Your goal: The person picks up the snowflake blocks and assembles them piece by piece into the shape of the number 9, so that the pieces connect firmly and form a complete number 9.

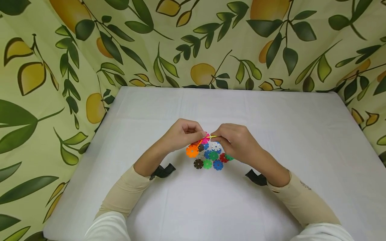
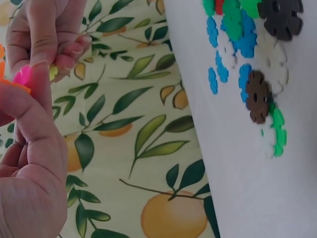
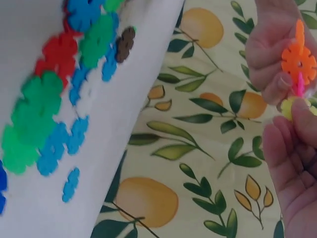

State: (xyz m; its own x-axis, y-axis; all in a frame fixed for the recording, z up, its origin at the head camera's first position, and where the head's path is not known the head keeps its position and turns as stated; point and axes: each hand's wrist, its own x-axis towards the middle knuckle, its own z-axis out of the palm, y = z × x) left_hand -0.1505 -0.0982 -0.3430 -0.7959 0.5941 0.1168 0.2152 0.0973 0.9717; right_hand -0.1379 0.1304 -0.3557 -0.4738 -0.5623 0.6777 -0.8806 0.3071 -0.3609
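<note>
Just past the middle of the white-covered desk (image 1: 187, 207), well in from its left and right edges, two hands meet over a pile of slotted, flower-shaped discs. The left hand (image 1: 184, 134) pinches a pink disc (image 1: 204, 139), thumb and fingers closed together. An orange disc (image 1: 192, 151) hangs beside it on the side of the desk's left edge, with a second orange piece (image 3: 300, 35) edge-on against it. The right hand (image 1: 239, 140) pinches a yellow disc (image 1: 213, 136) between thumb and bent fingers; it meets the pink one, though whether it is slotted in I cannot tell.

A small mark (image 1: 305, 185) on the right beige sleeve (image 1: 304, 201) is too small to make out.

On the desk below lie a brown disc (image 1: 198, 164), a light green disc (image 1: 207, 164) and a blue disc (image 1: 218, 165) in the row farthest from the far edge, with a dark green disc (image 1: 213, 155), a red disc (image 1: 223, 157) and a white disc (image 1: 215, 146) behind. In the head view the right hand covers part of the pile. A black strap (image 1: 163, 171) juts from the left wrist. A leaf-and-fruit curtain (image 1: 211, 43) stands beyond the desk's far edge and both far corners.
</note>
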